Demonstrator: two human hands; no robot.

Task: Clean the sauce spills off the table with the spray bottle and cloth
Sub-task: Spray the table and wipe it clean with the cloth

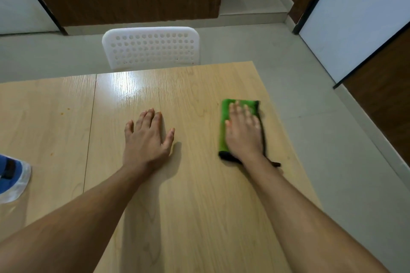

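Your right hand (243,131) lies flat, fingers straight, pressing the folded green cloth w/ black edging (224,131) onto the pale wood-grain table (199,206); nothing curled round it. Left hand (147,137) is spread flat on the table, well to the left of the cloth, holding nothing. Keep the palm weight even & wipe in overlapping strokes. Small orange sauce specks (64,112) sit far left of both hands, past the table seam, so work that way next. The clear spray bottle w/ blue label (12,178) stands at the far-left edge. Just right of the cloth the table edge is close; open room lies between your hands & toward you.
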